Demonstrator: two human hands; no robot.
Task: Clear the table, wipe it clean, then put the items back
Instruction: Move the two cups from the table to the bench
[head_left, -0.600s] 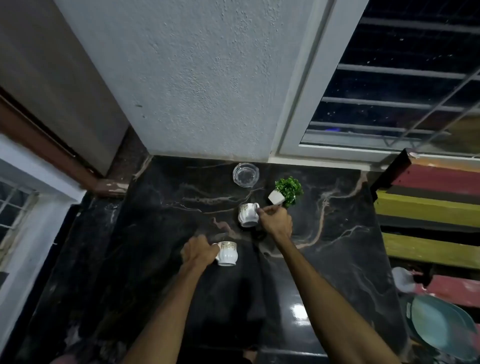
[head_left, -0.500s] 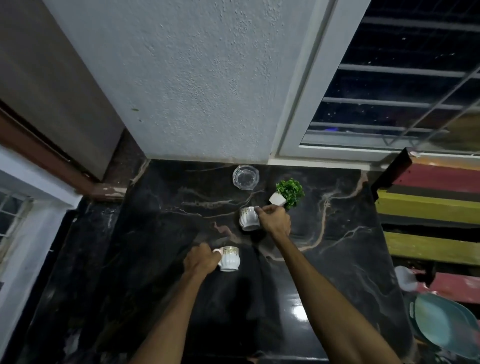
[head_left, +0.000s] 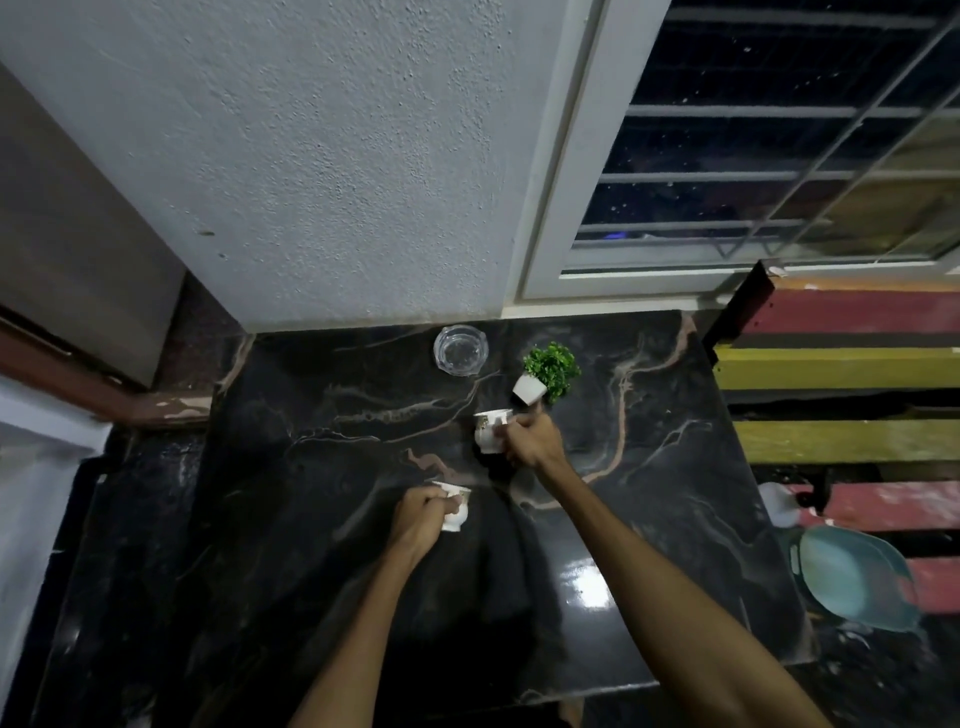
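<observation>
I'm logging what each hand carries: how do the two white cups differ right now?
The cup in the left hand sits nearer the person; the cup in the right hand is farther back, close to the small potted plant. The left cup is mostly hidden by fingers; the right cup shows more of its body. Both are white with a patterned band near the rim, and each is gripped from the side.

The scene was dim, lit from above and behind the camera. A bright glare patch sat on the polished black marble table (head_left: 587, 587) at lower centre-right. The window (head_left: 779, 156) at upper right was dark. Wide-angle distortion bent lines at the frame edges. Both hands showed slight motion blur.
</observation>
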